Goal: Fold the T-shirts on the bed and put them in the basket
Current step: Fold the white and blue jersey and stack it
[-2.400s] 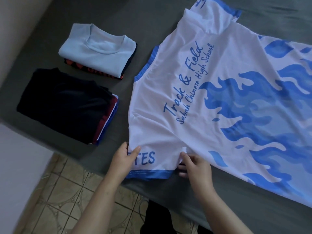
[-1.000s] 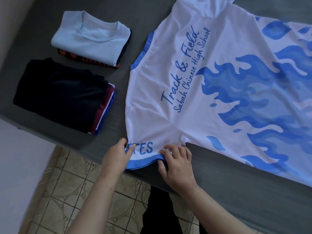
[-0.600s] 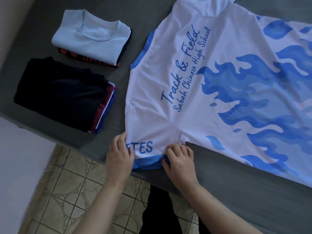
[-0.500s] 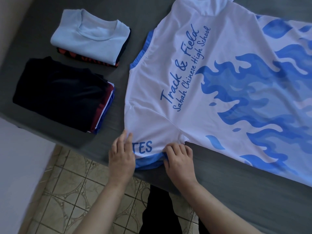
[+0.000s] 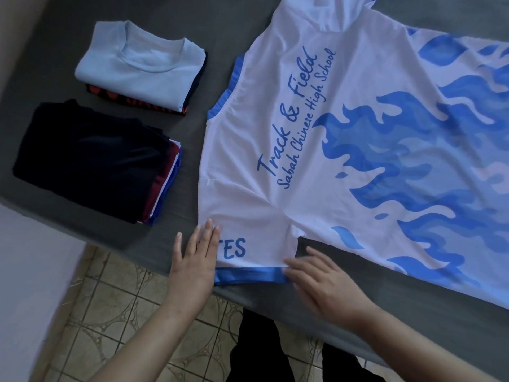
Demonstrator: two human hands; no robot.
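Note:
A white T-shirt with blue flames and blue lettering lies spread flat on the grey bed. Its near sleeve, with a blue cuff, lies at the bed's front edge. My left hand rests flat with straight fingers on the sleeve's left side. My right hand lies flat, fingers extended, touching the right end of the blue cuff. Neither hand grips the cloth. No basket is in view.
Two stacks of folded shirts sit on the bed's left: a light blue-topped stack at the back, a black-topped stack nearer. Tiled floor and my dark trousers lie below the bed's edge. A pale wall stands at left.
Both hands let go of the sleeve cuff they were pinching and now lie flat. The sleeve is smoothed out, its blue cuff straight along the bed's edge.

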